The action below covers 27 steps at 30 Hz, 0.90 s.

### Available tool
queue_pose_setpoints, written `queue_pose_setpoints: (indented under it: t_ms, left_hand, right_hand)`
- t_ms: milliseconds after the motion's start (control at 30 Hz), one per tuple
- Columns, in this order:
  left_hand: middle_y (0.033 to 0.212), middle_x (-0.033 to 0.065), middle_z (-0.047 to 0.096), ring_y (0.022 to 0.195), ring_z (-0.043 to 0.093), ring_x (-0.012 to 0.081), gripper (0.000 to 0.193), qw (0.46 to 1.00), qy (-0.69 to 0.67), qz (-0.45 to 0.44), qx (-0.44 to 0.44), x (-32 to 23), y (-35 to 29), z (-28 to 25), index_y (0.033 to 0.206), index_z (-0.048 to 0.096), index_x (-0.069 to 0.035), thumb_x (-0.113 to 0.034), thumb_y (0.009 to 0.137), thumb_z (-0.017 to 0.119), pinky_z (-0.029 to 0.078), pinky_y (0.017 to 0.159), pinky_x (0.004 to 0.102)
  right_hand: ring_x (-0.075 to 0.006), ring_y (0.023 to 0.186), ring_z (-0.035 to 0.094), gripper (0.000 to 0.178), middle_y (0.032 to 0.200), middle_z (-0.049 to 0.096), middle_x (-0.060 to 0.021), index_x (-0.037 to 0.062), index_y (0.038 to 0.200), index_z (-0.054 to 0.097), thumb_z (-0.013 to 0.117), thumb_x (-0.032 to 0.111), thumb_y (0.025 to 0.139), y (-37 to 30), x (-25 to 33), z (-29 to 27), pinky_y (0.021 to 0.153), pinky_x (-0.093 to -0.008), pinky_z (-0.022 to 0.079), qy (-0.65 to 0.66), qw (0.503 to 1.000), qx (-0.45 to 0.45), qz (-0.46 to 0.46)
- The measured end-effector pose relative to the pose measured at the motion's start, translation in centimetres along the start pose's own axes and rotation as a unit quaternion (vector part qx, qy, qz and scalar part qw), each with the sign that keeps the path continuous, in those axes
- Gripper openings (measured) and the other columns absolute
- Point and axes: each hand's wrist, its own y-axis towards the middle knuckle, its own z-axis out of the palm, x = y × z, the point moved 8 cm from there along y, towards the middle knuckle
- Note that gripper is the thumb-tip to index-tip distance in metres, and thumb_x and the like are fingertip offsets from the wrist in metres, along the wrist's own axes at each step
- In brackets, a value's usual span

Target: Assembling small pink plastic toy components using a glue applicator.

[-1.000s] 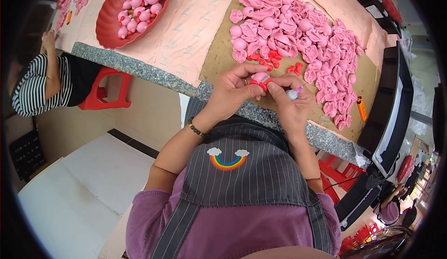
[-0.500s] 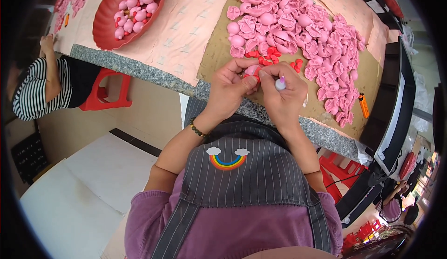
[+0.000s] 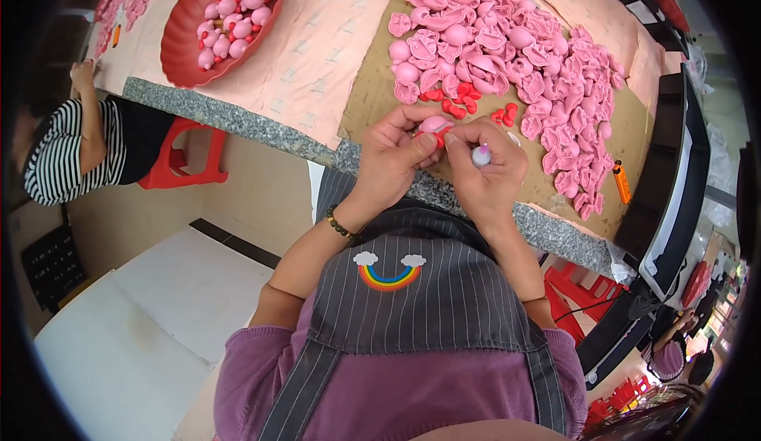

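Note:
Close together at the table's near edge, my two hands work on one small piece. My left hand (image 3: 388, 151) pinches a rounded pink plastic piece (image 3: 433, 124) between thumb and fingers; a bright red part (image 3: 442, 135) shows on its near side. A small white bottle with a purple tip (image 3: 480, 155) is held in my right hand (image 3: 490, 173), its fingers curled round it and its fingertips beside the red part. Just beyond my hands lie loose red pieces (image 3: 458, 108). A large pile of pink moulded shells (image 3: 515, 68) spreads behind them. Fingers hide where the parts meet.
A red fluted bowl (image 3: 178, 64) at the far left holds pink-and-red pieces. An orange cutter (image 3: 621, 181) lies right of the pile. Black equipment (image 3: 662, 171) borders the right side. A person in a striped top (image 3: 75, 151) sits at left near a red stool (image 3: 186, 159).
My right hand has shifted slightly to the right and toward me. More of the pink piece and its red part shows between the fingers. Both hands keep their grip.

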Motion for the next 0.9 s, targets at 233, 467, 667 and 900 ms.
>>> queue_pose_setpoints:
  t_ms: [233,467,667,900]
  left_hand:
    - [0.095,0.0076,0.061,0.072,0.057,0.0088,0.026,0.999,-0.029,-0.005,-0.016,0.1,-0.4,0.2,0.109,0.053,0.001,0.000,0.084,0.058,0.047,0.062,0.0205]
    - [0.097,0.0079,0.061,0.071,0.056,0.0085,0.028,1.000,0.006,0.020,0.020,-0.3,-0.3,0.4,0.111,0.053,0.000,-0.001,0.084,0.059,0.047,0.062,0.0206]
    - [0.098,0.0084,0.061,0.076,0.057,0.0087,0.029,1.000,-0.007,0.017,0.017,0.1,-0.4,0.2,0.111,0.053,0.001,0.000,0.083,0.060,0.047,0.065,0.0205]
    - [0.100,0.0091,0.061,0.079,0.057,0.0097,0.030,0.999,-0.039,0.013,0.004,-0.2,0.0,-0.1,0.112,0.053,0.002,0.001,0.083,0.060,0.047,0.067,0.0208]
  right_hand:
    - [-0.0076,0.061,0.051,0.003,0.067,0.057,-0.0037,-0.0035,0.073,0.060,0.061,-0.006,0.074,0.4,0.5,0.5,0.056,-0.0210,0.039,-0.035,0.999,0.017,-0.022]
    - [-0.0079,0.061,0.051,0.003,0.067,0.057,-0.0034,-0.0034,0.073,0.061,0.060,-0.006,0.074,0.6,0.7,0.5,0.056,-0.0209,0.039,-0.030,0.999,0.011,-0.032]
    - [-0.0080,0.060,0.050,0.004,0.066,0.057,-0.0041,-0.0030,0.072,0.060,0.061,-0.006,0.074,0.5,0.8,0.2,0.056,-0.0209,0.039,-0.024,1.000,-0.001,-0.017]
    - [-0.0090,0.060,0.050,0.005,0.067,0.057,-0.0048,-0.0025,0.072,0.059,0.061,-0.007,0.074,0.0,0.5,0.5,0.056,-0.0223,0.039,-0.019,0.999,0.020,-0.044]
